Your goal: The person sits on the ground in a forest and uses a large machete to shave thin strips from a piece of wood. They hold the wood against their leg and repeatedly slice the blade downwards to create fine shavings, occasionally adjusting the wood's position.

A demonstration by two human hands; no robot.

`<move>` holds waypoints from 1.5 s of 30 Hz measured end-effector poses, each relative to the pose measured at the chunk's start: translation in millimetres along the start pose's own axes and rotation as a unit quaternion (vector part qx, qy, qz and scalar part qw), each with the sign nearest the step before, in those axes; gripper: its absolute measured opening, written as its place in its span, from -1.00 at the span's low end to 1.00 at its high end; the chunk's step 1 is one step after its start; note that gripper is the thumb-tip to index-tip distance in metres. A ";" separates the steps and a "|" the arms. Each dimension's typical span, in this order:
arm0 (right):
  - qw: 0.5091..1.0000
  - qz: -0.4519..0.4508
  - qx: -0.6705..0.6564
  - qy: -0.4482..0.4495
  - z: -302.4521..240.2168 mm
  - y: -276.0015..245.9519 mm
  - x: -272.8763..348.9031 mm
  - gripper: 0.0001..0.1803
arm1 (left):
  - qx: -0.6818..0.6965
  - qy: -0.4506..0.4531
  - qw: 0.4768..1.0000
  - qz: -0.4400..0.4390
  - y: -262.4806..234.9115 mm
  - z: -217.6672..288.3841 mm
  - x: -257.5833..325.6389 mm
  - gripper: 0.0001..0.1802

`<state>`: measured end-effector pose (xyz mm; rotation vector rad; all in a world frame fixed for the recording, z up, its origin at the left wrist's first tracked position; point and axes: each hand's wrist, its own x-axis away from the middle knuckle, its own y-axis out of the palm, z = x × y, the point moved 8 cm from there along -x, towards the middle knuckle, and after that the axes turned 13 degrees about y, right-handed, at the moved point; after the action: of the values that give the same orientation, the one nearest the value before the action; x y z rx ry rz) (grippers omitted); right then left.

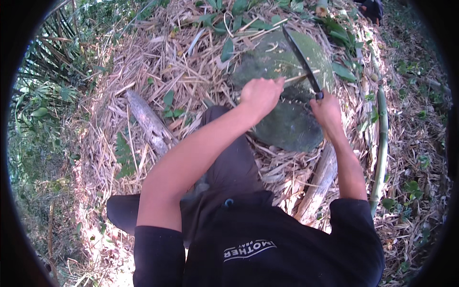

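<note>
A grey log (pixel 150 125) lies in dry straw at left; the left hand (pixel 260 94) grasps a thin stick (pixel 299 77) lying on a mossy rock (pixel 282 76); the right hand (pixel 326 109) is clenched on a knife (pixel 301 57), blade raised above the stick; a green bamboo stalk (pixel 381 148) lies at right.

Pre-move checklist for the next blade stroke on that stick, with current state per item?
1. Right hand closed on the handle of the long dark blade: ok.
2. Left hand holds the thin stick firmly: ok, hand closed on its end.
3. Left fingers away from the blade edge: cannot tell, blade and stick cross close to that hand.
4. Support under the stick: ok, mossy stone lies beneath.
5. Knee out of the swing path: cannot tell, it sits just left of the stone.
6. Footing: not ok, loose dry straw all around.
</note>
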<state>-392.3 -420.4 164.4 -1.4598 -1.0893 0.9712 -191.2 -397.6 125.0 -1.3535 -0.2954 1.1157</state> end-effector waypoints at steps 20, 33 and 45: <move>0.996 0.072 -0.052 -0.022 3.6 9.1 19.0 -0.75 | 0.024 -0.002 1.000 0.011 2.0 -6.2 1.1 -0.71; 0.904 -0.139 -0.395 0.089 30.5 20.0 19.1 -0.79 | 0.025 0.026 0.999 -0.041 2.4 -16.7 -0.9 -0.67; 0.839 -0.109 -0.531 0.049 16.1 4.8 33.4 -0.87 | 0.048 0.008 0.997 -0.053 3.1 -32.9 0.1 -0.65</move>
<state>-398.2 -384.4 156.5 -2.1325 -1.8017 0.0346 -168.3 -418.4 113.5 -1.2479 -0.2947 1.0172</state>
